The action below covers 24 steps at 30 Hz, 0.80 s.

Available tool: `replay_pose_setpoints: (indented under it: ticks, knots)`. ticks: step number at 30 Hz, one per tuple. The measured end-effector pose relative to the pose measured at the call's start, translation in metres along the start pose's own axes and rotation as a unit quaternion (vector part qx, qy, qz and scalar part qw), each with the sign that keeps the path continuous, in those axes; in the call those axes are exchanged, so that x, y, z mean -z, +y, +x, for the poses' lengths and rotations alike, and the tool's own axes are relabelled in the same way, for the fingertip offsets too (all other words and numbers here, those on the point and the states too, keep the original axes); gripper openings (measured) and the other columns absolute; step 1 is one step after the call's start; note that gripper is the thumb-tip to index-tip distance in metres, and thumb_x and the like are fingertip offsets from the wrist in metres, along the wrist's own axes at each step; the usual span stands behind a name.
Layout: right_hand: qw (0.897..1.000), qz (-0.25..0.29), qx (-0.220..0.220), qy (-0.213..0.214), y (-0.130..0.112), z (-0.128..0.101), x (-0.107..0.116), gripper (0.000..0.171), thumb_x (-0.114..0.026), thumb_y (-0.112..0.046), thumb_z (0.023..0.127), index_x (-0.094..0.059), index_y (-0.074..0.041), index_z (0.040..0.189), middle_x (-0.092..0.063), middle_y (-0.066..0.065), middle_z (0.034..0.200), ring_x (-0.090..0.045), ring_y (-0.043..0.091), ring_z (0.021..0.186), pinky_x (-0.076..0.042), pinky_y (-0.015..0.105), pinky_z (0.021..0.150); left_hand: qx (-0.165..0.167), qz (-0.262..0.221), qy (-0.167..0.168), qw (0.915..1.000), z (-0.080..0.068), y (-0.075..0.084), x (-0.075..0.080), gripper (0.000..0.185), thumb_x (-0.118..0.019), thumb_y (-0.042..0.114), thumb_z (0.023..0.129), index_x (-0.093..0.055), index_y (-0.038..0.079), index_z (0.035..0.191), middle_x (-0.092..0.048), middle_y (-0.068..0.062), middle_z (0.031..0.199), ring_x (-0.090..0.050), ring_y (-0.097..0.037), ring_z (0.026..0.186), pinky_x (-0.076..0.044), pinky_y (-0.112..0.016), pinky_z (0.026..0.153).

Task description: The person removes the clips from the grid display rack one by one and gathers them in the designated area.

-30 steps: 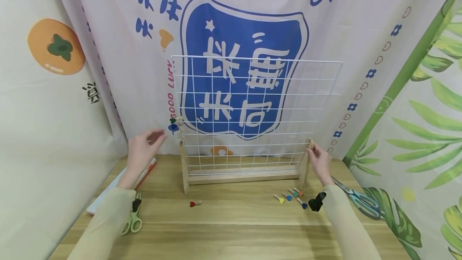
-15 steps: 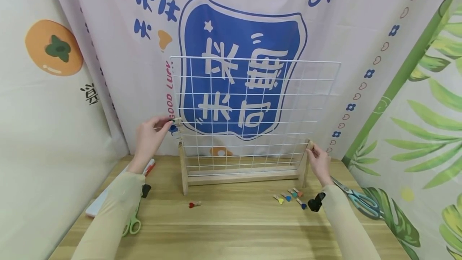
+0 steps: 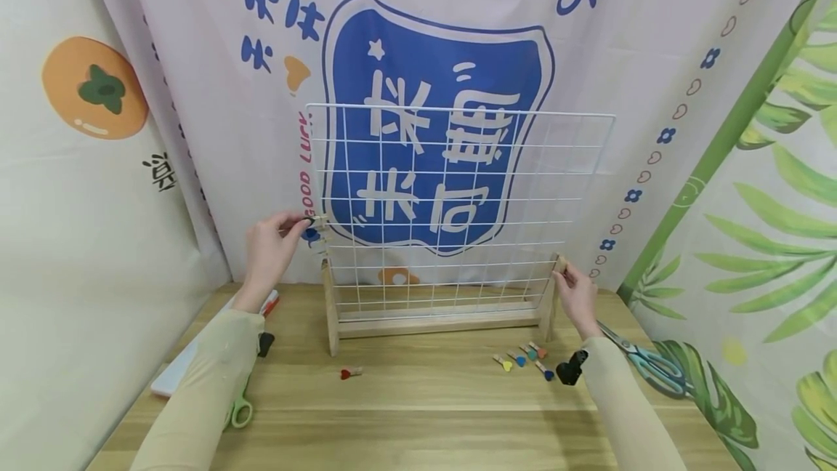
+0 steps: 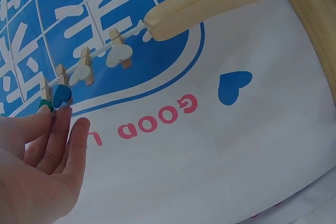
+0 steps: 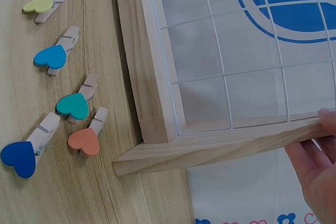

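At the left edge of a white wire grid (image 3: 458, 109), my left hand (image 3: 269, 249) pinches a small wooden clothespin (image 4: 45, 88) with a green heart. The clothespin is clipped on the edge wire, its heart mostly covered by my fingers. Beside it on the same wire are a blue-heart clothespin (image 4: 62, 95) and two pale-heart clothespins (image 4: 119, 55). The grid stands upright in a wooden stand (image 3: 431, 326). My right hand (image 3: 578, 295) grips the upper part of the stand's right post (image 5: 226, 150), thumb on one side and fingers on the other.
A red-heart clothespin (image 3: 346, 373) lies in front of the stand. Several more, including a yellow-heart one (image 5: 38, 4) and an orange-heart one (image 5: 84, 141), lie front right. Green-handled scissors (image 3: 241, 411) lie left, partly under my sleeve; blue-handled scissors (image 3: 657, 375) lie right.
My left hand has moved right to the grid's edge and now pinches the green-heart clothespin; a second ago it was apart from it. My right hand keeps its hold on the post.
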State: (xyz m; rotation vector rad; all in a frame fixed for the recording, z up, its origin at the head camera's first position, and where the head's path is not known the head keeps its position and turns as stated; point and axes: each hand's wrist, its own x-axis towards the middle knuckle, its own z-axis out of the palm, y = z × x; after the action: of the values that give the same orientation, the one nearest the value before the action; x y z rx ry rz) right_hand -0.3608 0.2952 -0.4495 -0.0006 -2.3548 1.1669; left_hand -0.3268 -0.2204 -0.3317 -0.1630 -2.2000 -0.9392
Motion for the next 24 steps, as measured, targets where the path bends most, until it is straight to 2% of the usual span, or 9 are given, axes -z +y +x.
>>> replay_pose_setpoints:
  ticks: [3, 4, 10, 13, 17, 21, 24]
  knots:
    - [1.000, 0.003, -0.004, -0.003, 0.000, -0.001, 0.000, 0.033, -0.053, -0.014, 0.095, -0.056, 0.002, 0.123, -0.060, 0.026, 0.122, -0.059, 0.038, 0.113, -0.049, 0.045, 0.091, -0.003, 0.002, 0.016, 0.9999, 0.000, 0.001, -0.001, 0.019, -0.064, 0.015, 0.089, -0.070, -0.002, 0.093, -0.072, -0.021, 0.090, -0.068, -0.031, 0.076, -0.033, -0.001, 0.059]
    - [1.000, 0.003, -0.004, -0.004, 0.000, -0.001, 0.000, 0.033, -0.053, -0.014, 0.095, -0.056, 0.002, 0.123, -0.060, 0.026, 0.121, -0.059, 0.038, 0.113, -0.049, 0.045, 0.091, -0.004, 0.001, 0.021, 0.9998, 0.000, 0.001, -0.002, 0.018, -0.064, 0.014, 0.088, -0.070, -0.003, 0.092, -0.072, -0.022, 0.090, -0.068, -0.032, 0.074, -0.033, -0.001, 0.058]
    - [1.000, 0.003, -0.004, -0.005, 0.000, -0.001, 0.000, 0.035, -0.052, -0.015, 0.095, -0.054, 0.002, 0.126, -0.059, 0.026, 0.123, -0.058, 0.038, 0.114, -0.048, 0.045, 0.092, 0.008, -0.016, 0.029, 0.9994, -0.001, 0.001, 0.002, 0.018, -0.064, 0.013, 0.089, -0.069, -0.003, 0.094, -0.071, -0.021, 0.090, -0.067, -0.027, 0.073, -0.035, 0.001, 0.058]
    - [1.000, 0.007, -0.004, -0.004, -0.001, -0.001, 0.000, 0.035, -0.053, -0.014, 0.095, -0.054, 0.003, 0.126, -0.059, 0.026, 0.123, -0.058, 0.038, 0.114, -0.048, 0.044, 0.092, 0.028, -0.026, 0.026, 0.9989, -0.003, -0.001, 0.010, 0.020, -0.062, 0.016, 0.090, -0.069, -0.002, 0.097, -0.071, -0.019, 0.092, -0.063, -0.009, 0.072, -0.037, 0.000, 0.062]
    - [1.000, 0.005, -0.005, -0.004, 0.000, -0.001, -0.001, 0.035, -0.053, -0.014, 0.095, -0.054, 0.003, 0.125, -0.059, 0.026, 0.123, -0.058, 0.038, 0.114, -0.049, 0.044, 0.091, 0.058, -0.023, 0.033, 0.9975, -0.008, -0.006, 0.018, 0.023, -0.060, 0.020, 0.092, -0.068, 0.001, 0.100, -0.071, -0.017, 0.093, -0.050, 0.012, 0.071, -0.040, -0.001, 0.067]
    - [1.000, 0.002, -0.008, -0.005, -0.001, -0.001, 0.001, 0.037, -0.052, -0.014, 0.096, -0.052, 0.003, 0.128, -0.057, 0.026, 0.125, -0.058, 0.039, 0.114, -0.048, 0.044, 0.091, 0.061, -0.032, 0.051, 0.9963, -0.018, -0.013, 0.023, 0.023, -0.061, 0.020, 0.091, -0.067, -0.001, 0.101, -0.071, -0.018, 0.094, -0.048, 0.018, 0.071, -0.042, 0.000, 0.071]
    - [1.000, 0.000, -0.010, -0.008, -0.002, -0.002, 0.001, 0.039, -0.051, -0.015, 0.096, -0.050, 0.002, 0.131, -0.056, 0.027, 0.126, -0.057, 0.040, 0.115, -0.047, 0.044, 0.092, 0.061, -0.048, 0.048, 0.9959, -0.032, -0.020, 0.024, 0.023, -0.062, 0.018, 0.090, -0.067, -0.002, 0.100, -0.071, -0.019, 0.095, -0.050, 0.019, 0.072, -0.042, 0.001, 0.071]
